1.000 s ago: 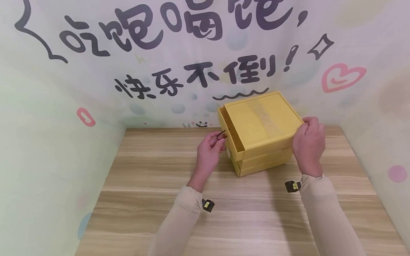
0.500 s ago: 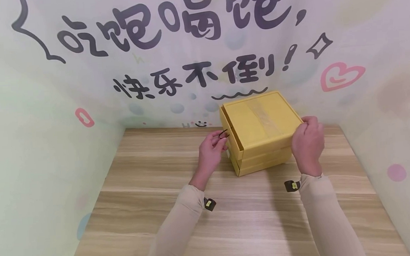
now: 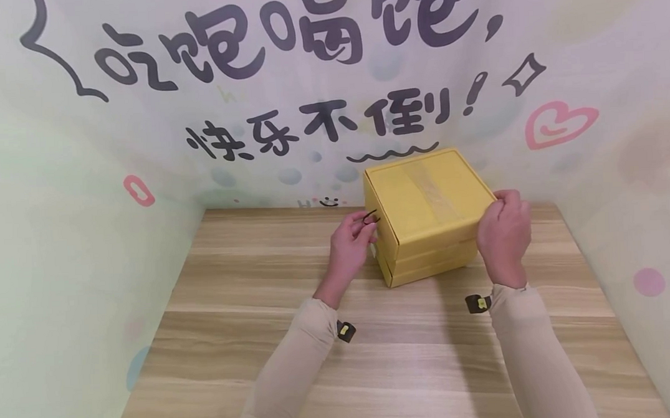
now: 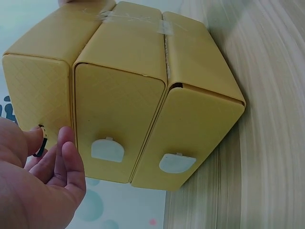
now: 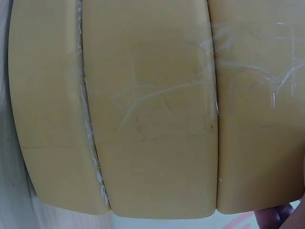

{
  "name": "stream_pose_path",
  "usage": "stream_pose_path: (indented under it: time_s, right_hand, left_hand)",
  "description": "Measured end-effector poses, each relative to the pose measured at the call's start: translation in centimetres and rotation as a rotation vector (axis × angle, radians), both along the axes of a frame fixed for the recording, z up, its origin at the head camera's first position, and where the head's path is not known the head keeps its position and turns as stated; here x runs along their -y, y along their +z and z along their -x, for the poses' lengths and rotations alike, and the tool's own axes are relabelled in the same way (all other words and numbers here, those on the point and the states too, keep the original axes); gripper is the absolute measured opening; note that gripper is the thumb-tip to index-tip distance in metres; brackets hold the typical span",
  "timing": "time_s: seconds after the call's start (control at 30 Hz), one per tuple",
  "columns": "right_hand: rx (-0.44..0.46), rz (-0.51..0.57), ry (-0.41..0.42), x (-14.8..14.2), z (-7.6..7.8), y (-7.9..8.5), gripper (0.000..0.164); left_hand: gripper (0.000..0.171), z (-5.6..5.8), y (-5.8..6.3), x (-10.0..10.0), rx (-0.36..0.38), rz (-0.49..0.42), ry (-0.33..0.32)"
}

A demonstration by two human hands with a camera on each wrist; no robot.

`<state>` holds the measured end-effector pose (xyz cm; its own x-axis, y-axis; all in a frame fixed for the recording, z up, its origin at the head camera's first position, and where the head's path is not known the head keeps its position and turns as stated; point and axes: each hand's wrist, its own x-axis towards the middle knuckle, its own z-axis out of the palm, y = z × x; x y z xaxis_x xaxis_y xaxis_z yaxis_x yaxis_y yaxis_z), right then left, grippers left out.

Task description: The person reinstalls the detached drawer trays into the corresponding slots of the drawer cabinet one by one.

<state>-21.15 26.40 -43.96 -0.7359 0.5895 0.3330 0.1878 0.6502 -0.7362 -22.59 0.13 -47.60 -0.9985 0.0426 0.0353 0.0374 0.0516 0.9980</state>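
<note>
A yellow three-tier drawer box [image 3: 402, 200] stands near the back of the table. On its left side, the top drawer front [image 4: 43, 90] lies flush with the casing. My left hand [image 3: 350, 246] pinches the thin black loop pull [image 4: 44, 141] of that drawer between thumb and fingers. The lower drawer fronts carry a white tab [image 4: 107, 150] and a second white tab [image 4: 177, 163]. At the box's right end, my right hand [image 3: 503, 236] grips the upper edge, with some fingers hidden behind it. The right wrist view shows only a few fingertips [image 5: 274, 217].
The wood-grain table [image 3: 249, 300] extends around the box to the left and in front. A printed cloth wall [image 3: 286, 111] with large dark characters rises right behind it. Clear tape [image 4: 136, 21] runs across the tiers.
The top drawer has slid rightward into the casing, from partly pulled out to flush. My left hand has moved right with it. The right hand has stayed in place on the box.
</note>
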Motion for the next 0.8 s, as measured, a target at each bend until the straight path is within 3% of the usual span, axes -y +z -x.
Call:
stream_pose_path:
  time_s: [0.8]
  right_hand:
    - [-0.02, -0.008, 0.019, -0.11, 0.0, -0.09, 0.042]
  left_hand:
    - [0.03, -0.04, -0.17, -0.33, -0.033, 0.053, -0.003]
